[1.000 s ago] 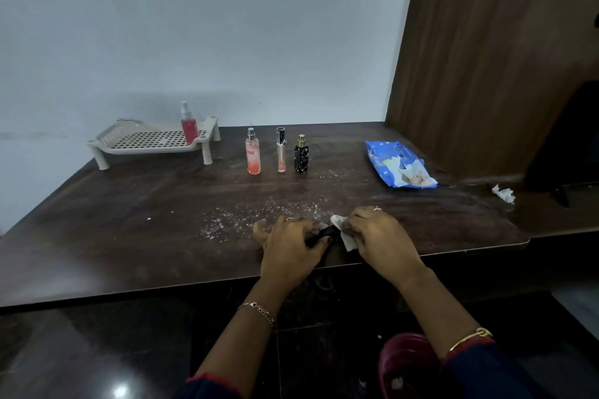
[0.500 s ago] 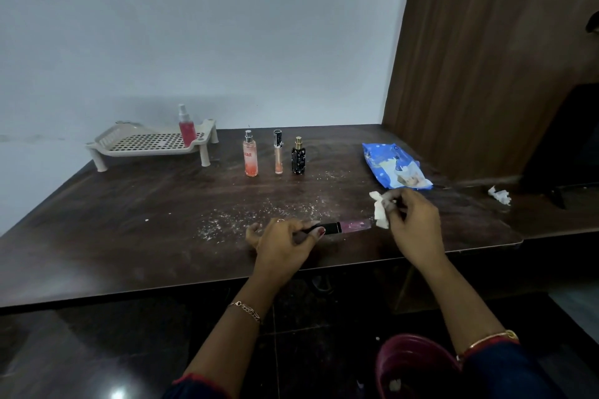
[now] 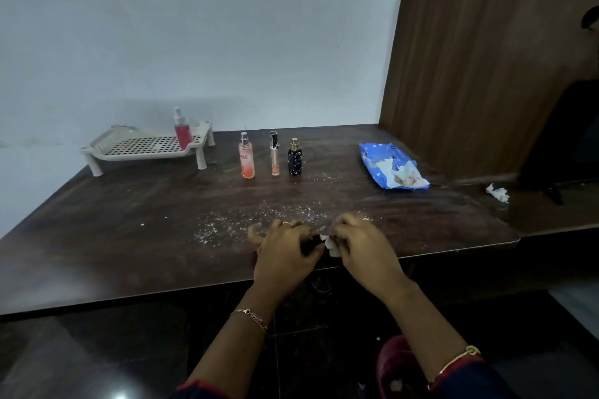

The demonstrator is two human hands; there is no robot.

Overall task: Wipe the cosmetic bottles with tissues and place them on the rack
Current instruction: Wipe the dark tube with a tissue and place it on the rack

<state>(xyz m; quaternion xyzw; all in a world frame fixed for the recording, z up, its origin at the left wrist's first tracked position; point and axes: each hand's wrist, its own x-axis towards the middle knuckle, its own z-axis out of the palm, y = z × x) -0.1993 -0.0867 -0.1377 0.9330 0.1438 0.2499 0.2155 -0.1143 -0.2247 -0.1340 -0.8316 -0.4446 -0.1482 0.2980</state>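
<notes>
My left hand point(image 3: 285, 249) grips the black cap end of a slim cosmetic tube point(image 3: 311, 240) near the table's front edge. Most of the tube is hidden under my right hand point(image 3: 363, 246), which wraps a white tissue point(image 3: 330, 242) around it. A white perforated rack point(image 3: 146, 147) stands at the back left with a red spray bottle point(image 3: 182, 133) on it. Three more bottles stand in a row mid-table: a pink spray bottle point(image 3: 247, 160), a thin roll-on with a black cap point(image 3: 274, 154) and a black bottle with a gold top point(image 3: 295, 159).
A blue tissue pack point(image 3: 390, 167) lies at the back right. A crumpled used tissue point(image 3: 497, 193) sits on the lower ledge to the right. White crumbs point(image 3: 246, 217) are scattered on the dark wooden table point(image 3: 113, 236). A wooden panel point(image 3: 470, 58) rises on the right.
My right hand with the tissue slid out to the right along the tube, baring its pink body, then came back left against my left hand, covering the tube again.
</notes>
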